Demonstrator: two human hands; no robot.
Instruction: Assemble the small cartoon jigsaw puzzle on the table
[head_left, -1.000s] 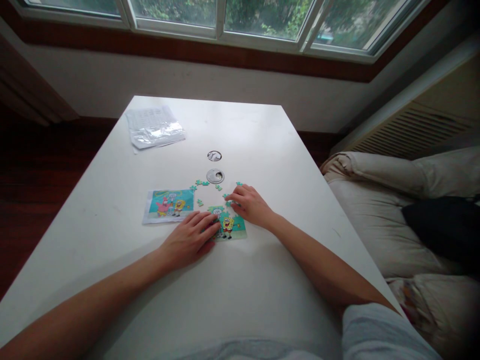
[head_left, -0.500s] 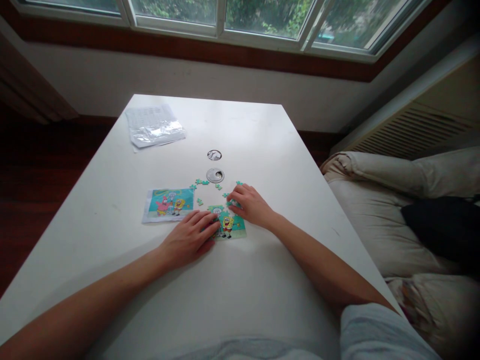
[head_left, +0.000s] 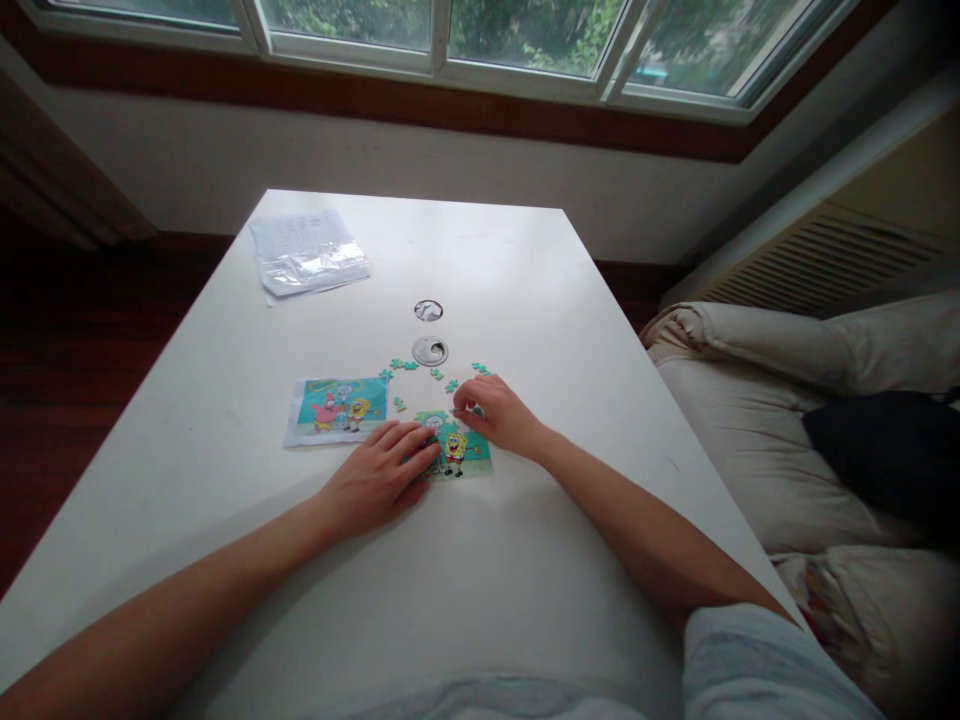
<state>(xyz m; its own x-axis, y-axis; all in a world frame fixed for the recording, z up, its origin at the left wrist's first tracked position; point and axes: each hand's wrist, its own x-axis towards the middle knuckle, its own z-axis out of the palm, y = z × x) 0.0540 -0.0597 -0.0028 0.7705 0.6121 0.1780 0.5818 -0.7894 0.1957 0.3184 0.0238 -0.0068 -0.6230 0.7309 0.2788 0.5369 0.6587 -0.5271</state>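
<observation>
A partly built cartoon jigsaw (head_left: 459, 450) lies on the white table (head_left: 480, 560). My left hand (head_left: 379, 478) rests flat on its left edge, fingers stretched out. My right hand (head_left: 500, 414) sits at the puzzle's upper right corner, fingers curled in a pinch on a small green puzzle piece. Several loose green pieces (head_left: 409, 366) are scattered just beyond the puzzle. A printed reference picture (head_left: 339, 408) lies to the left of the puzzle.
A round metal lid (head_left: 430, 351) and a round hole (head_left: 428, 310) sit behind the loose pieces. A clear plastic bag with a paper sheet (head_left: 307, 255) lies at the far left. A cushioned sofa (head_left: 795, 440) stands right of the table, windows beyond.
My right hand has drawn slightly nearer and lower onto the puzzle's top right corner, uncovering a loose piece behind it. My left hand has stayed put.
</observation>
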